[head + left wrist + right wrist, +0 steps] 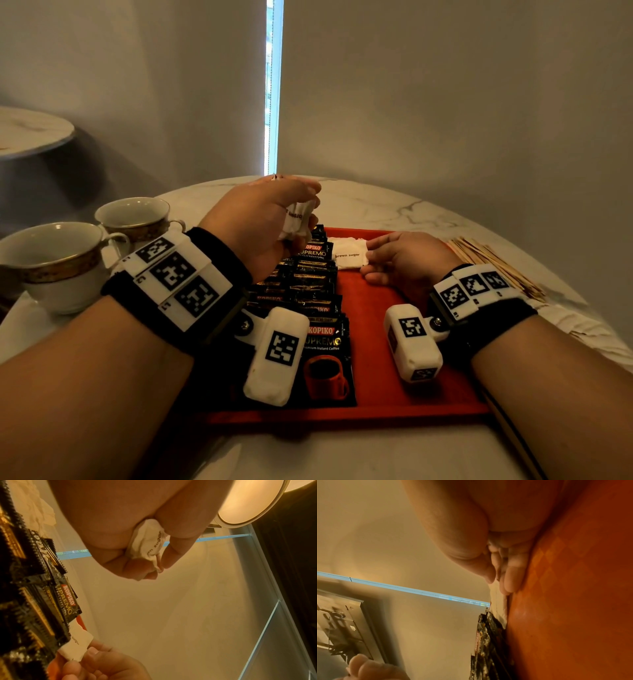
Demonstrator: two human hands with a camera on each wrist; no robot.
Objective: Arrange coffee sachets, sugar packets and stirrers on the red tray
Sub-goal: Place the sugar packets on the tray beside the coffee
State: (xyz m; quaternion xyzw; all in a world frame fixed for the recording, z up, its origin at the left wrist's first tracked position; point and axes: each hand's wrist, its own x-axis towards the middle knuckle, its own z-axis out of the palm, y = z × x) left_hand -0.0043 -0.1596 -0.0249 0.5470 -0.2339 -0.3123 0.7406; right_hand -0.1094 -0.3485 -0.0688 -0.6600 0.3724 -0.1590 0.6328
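A red tray (394, 370) lies on the marble table. Down its left side runs an overlapping row of black coffee sachets (308, 294). My left hand (267, 222) hovers above the row's far end and grips a bunch of white sugar packets (298, 219), which show between its fingers in the left wrist view (147, 543). One white brown-sugar packet (347, 257) lies flat on the tray beside the sachets. My right hand (397, 257) rests on the tray and pinches that packet's right edge (77, 646). Wooden stirrers (493, 263) lie on the table right of the tray.
Two white cups with gold bands (58, 263) (137, 216) stand on the table left of the tray. Paper napkins (582, 329) lie at the right edge. A second round table (30, 130) stands at the far left. The wall (445, 102) rises behind.
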